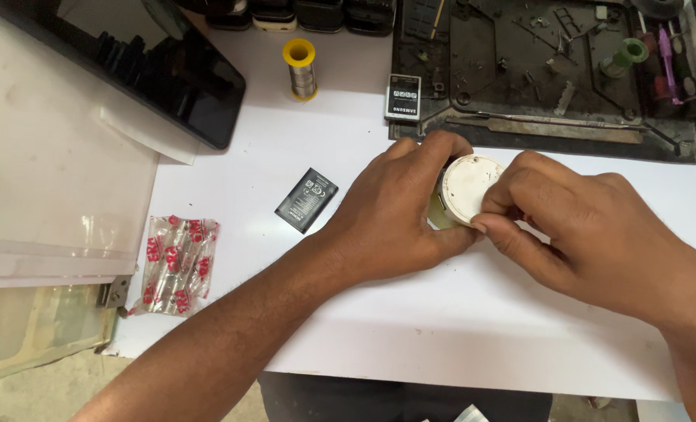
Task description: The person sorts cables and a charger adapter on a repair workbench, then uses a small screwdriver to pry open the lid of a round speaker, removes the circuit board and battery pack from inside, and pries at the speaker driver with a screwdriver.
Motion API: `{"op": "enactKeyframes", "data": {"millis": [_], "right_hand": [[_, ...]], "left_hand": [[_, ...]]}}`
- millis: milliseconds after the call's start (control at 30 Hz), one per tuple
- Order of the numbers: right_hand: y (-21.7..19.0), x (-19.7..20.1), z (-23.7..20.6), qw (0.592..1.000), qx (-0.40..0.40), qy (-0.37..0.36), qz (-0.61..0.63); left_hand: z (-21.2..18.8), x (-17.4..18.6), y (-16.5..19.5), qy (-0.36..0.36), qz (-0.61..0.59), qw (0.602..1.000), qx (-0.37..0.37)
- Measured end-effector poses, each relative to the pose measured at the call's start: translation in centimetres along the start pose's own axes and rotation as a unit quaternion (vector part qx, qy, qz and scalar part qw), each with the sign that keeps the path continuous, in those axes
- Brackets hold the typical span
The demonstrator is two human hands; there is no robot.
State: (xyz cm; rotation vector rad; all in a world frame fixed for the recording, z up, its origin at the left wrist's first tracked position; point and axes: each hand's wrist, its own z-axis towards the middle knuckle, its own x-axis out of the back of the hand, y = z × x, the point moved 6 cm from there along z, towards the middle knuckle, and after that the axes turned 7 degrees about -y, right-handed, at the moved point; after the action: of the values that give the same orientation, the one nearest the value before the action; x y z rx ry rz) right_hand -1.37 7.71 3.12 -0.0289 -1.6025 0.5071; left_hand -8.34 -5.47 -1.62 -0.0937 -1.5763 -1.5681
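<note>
A round white disc-shaped object (466, 187), tilted on its edge, sits between both hands on the white table (363, 328). My left hand (398, 211) wraps its left side, fingers curled over the top and thumb under it. Fingertips and thumb of my right hand (567, 223) pinch its right rim. What lies behind the disc is hidden by my fingers.
A black flat battery (306, 200) lies left of my hands; a second battery with a white label (402, 97) rests near a dark work mat (543, 70) strewn with small tools. A yellow-capped solder spool (300, 69), a red-and-clear packet (174, 264) and a dark tablet (168, 78) are farther left.
</note>
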Motion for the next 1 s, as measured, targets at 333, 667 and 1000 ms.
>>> {"op": "enactKeyframes", "data": {"millis": [333,667,1000], "right_hand": [[2.2,0.8,-0.5,0.993,0.019,0.079,0.083],[9.4,0.0,6.6,0.989,-0.04,0.137,0.049],[8.8,0.7,6.5,0.987,-0.054,0.148,0.021]], "left_hand": [[0.0,-0.2,-0.2,-0.012,0.006,1.0,0.006],[-0.1,0.1,0.1,-0.033,0.019,0.999,0.03],[-1.2,4.5,0.1,0.171,0.209,0.96,0.071]]}}
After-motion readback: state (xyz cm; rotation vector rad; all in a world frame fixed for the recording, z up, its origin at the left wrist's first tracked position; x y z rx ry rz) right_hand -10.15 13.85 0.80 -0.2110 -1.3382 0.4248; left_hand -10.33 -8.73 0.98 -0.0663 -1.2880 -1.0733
